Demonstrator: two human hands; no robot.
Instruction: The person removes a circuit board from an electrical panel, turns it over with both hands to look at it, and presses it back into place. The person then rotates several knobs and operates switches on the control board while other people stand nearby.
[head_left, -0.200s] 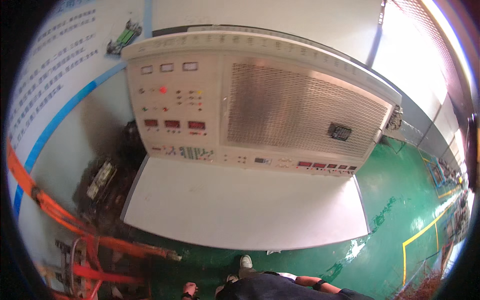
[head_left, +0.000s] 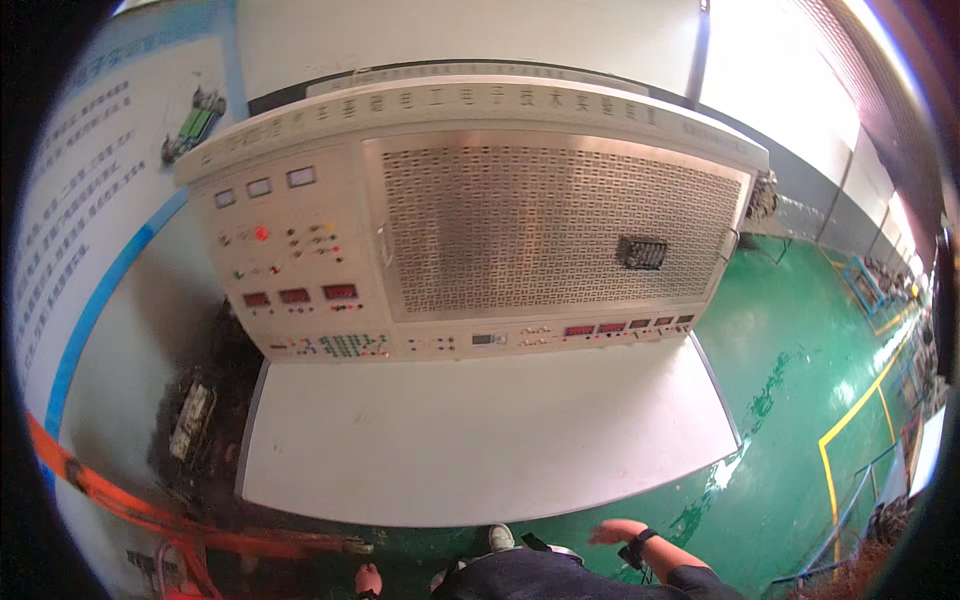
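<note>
I stand facing the white desk [head_left: 480,440], my right arm bent at the elbow so that the forearm slants up and inward from the lower right. My right hand [head_left: 617,531] points leftward with its fingers loosely extended, empty and open, just short of the desk's front edge in my view; a dark wristband [head_left: 636,550] circles the wrist. My left hand [head_left: 368,579] hangs low near the bottom edge, beside my dark shirt [head_left: 540,578]. It looks small and partly curled, and I cannot tell whether it is closed or grips anything. Just above it shows the end of an orange metal beam [head_left: 240,538]; whether they touch is unclear. Along the desk's far side rises a control cabinet [head_left: 345,255], with a perforated metal panel [head_left: 510,230]. One white shoe [head_left: 501,539] shows below the desk, on the green floor [head_left: 775,340].
</note>
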